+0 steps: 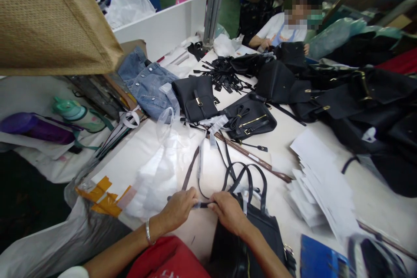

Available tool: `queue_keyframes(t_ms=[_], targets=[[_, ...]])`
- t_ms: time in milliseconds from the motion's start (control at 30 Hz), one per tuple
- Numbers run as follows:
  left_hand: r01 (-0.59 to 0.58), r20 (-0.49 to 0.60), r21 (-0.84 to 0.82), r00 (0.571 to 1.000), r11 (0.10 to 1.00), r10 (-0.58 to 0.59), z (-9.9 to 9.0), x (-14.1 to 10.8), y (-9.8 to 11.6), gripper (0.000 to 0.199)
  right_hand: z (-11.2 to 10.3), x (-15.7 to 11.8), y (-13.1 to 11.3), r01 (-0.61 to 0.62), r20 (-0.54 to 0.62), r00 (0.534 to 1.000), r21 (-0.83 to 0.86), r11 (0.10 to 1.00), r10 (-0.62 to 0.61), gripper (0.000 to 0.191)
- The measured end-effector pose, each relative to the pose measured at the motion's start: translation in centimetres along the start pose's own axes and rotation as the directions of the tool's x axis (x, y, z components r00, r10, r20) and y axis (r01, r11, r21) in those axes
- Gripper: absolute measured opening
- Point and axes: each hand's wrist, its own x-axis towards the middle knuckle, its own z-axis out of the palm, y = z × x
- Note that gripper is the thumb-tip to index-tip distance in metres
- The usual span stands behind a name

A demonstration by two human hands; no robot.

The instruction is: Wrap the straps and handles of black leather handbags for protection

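Observation:
A dark strap [204,204] runs between my two hands above the near part of the table. My left hand [180,209], with a bracelet at the wrist, is closed on one part of it. Pinched on the strap just to the right is my right hand [230,210]. A bit of clear film shows at the strap beside my left fingers. Under my right forearm a black handbag [267,230] lies on the table, its looped handles [250,182] pointing away from me. Thin straps trail from my hands toward the table's middle.
Clear plastic bags [163,160] lie left of my hands. Farther off are a black backpack [250,117], a folded black bag [195,95] and a denim garment [151,84]. White paper sheets [321,182] and a blue object [321,256] sit right. A co-worker [283,26] handles black bags opposite.

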Motion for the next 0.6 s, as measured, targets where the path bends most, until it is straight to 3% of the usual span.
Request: queue_keyframes(t_ms=[133, 233, 333, 433, 500, 600], targets=[[-0.032, 0.035, -0.005, 0.999, 0.999, 0.032, 0.9, -0.2, -0.3, 0.017, 1.9, 1.1, -0.8, -0.002, 0.095, 0.995, 0.114, 0.993, -0.009, 0.011], [0.036, 0.042, -0.056, 0.999, 0.998, -0.034, 0.8, -0.2, -1.5, 0.017, 1.8, 2.3, 0.2, -0.007, 0.159, 0.987, 0.221, 0.975, -0.029, 0.016], [0.098, 0.01, -0.052, 0.995, 0.994, -0.098, 0.4, 0.0, -2.8, 0.019, 1.6, 5.1, 1.5, -0.161, 0.055, 0.987, 0.163, 0.973, 0.154, 0.025], [0.105, -0.007, -0.004, 0.994, 0.994, -0.105, 0.0, 0.5, -3.7, 0.021, 2.4, 8.9, 1.8, -0.345, -0.09, 0.935, -0.011, 0.938, 0.343, 0.041], [0.089, -0.019, 0.03, 0.996, 0.996, -0.088, -0.3, 0.7, -4.1, 0.021, 3.3, 10.9, 1.5, -0.388, -0.141, 0.918, -0.114, 0.915, 0.372, 0.042], [0.065, -0.054, 0.069, 0.997, 0.996, -0.061, -0.6, 0.8, -4.8, 0.022, 3.9, 11.7, 1.1, -0.373, -0.143, 0.925, -0.176, 0.911, 0.351, 0.024]])
